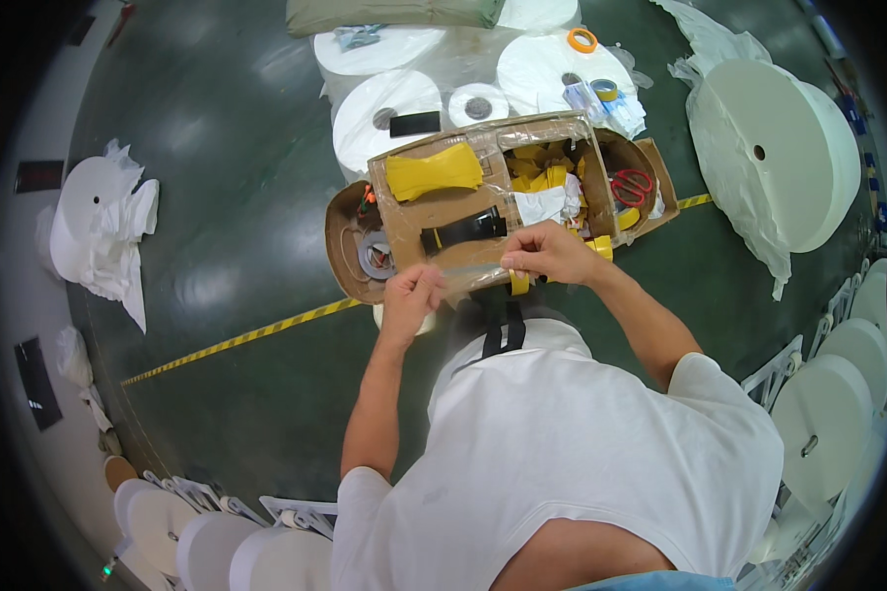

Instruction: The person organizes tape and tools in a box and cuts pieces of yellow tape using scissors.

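Observation:
My left hand (414,300) is closed in a pinch at the near edge of a cardboard box top (409,222). My right hand (554,252) is pinched too, a little farther right over the same edge. Between them runs a faint see-through strip (475,279), apparently held by both hands; its ends are hidden by the fingers. Just beyond lies a black piece with flared ends (463,230). Farther back on the cardboard is a stack of yellow pieces (434,171) with a narrowed middle. A bit of yellow material (519,283) hangs below my right hand.
Right compartments hold yellow scraps (537,177), crumpled white paper (547,204) and red-handled scissors (632,187). A tape roll (375,255) sits in the left one. Wrapped white rolls (384,113) stand behind, bearing a black phone-like slab (415,124) and an orange tape roll (581,40).

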A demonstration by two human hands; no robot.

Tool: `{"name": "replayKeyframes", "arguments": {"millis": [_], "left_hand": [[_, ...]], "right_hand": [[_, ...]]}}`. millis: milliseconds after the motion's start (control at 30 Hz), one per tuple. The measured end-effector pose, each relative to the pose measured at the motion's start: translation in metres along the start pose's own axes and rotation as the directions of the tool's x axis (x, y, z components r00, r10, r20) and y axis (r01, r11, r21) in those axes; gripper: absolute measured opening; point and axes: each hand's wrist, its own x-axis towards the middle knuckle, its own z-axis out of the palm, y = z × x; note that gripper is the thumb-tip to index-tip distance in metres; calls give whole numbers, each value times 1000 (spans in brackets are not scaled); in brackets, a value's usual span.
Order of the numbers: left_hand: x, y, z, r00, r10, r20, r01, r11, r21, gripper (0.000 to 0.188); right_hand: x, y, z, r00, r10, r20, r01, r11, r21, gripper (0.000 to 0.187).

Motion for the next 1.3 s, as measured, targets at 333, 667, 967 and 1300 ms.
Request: {"name": "replayKeyframes", "arguments": {"millis": [333,667,967,1300], "left_hand": [[12,24,19,996,-46,81,42,998,52,30],[58,25,19,956,252,-152,-160,878,451,28],[76,-29,39,832,411,-371,111,534,838,22],[78,-46,44,775,475,-417,126,531,838,19]], "right_hand": [[15,2,-6,995,17,95,-30,991,133,18],[55,30,4,977,-67,-204,59,997,-47,24],[93,72,28,827,-383,-413,-104,617,-780,25],[103,86,35,790,-461,-405,-139,509,-850,24]]}}
